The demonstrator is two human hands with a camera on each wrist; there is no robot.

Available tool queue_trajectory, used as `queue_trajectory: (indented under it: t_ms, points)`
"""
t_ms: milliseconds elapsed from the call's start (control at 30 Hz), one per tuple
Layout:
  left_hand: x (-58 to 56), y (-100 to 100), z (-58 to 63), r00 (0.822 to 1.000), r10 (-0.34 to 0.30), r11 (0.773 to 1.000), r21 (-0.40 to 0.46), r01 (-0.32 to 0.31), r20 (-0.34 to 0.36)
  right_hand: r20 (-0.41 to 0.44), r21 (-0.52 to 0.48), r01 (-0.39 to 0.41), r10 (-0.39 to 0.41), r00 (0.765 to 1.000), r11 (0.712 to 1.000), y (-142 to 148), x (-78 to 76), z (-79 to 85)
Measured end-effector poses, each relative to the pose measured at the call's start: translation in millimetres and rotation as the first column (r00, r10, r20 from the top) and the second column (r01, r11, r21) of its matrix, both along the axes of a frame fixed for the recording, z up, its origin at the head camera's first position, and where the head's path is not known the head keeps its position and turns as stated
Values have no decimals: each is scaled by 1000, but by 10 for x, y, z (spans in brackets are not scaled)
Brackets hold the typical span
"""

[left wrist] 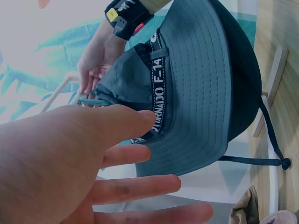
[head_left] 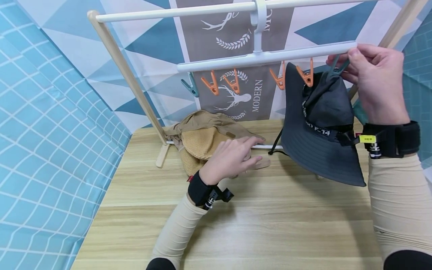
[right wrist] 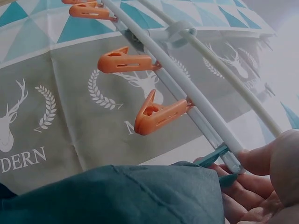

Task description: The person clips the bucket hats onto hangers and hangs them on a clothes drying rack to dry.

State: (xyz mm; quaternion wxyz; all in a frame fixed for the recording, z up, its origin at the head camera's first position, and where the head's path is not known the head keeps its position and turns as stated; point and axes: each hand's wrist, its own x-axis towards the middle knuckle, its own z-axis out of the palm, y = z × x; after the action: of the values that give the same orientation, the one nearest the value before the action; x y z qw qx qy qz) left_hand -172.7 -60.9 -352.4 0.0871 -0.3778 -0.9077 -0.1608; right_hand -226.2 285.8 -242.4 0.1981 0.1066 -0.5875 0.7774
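A dark grey bucket hat (head_left: 324, 150) with a lettered band hangs by its crown from a teal clip (head_left: 337, 69) at the right end of a white clip hanger (head_left: 219, 63). My right hand (head_left: 378, 82) pinches that clip, its thumb by the hanger's end; the right wrist view shows the fingers (right wrist: 252, 191) behind the clip. My left hand (head_left: 233, 157), fingers extended and apart, is left of the grey hat and holds nothing. Beneath it on the table lie tan and brown hats (head_left: 202, 138), partly hidden by the hand.
Several orange clips (head_left: 210, 83) and another teal clip (head_left: 191, 85) dangle along the hanger. It hooks on the white top rail (head_left: 168, 13) of a wooden-legged rack (head_left: 128, 75), which stands on the wooden table (head_left: 236, 228). A patterned cloth backs the scene.
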Motion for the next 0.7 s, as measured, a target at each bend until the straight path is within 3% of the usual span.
queue_trajectory:
  t_ms: [400, 700]
  points:
    - [-25, -74, 30, 1000, 11, 999, 35, -11, -14, 47, -62, -75, 78, 996, 995, -34, -18, -155]
    - [-80, -168, 49, 999, 50, 999, 20, -49, -9, 23, -132, -88, 92, 995, 987, -92, 2, -213]
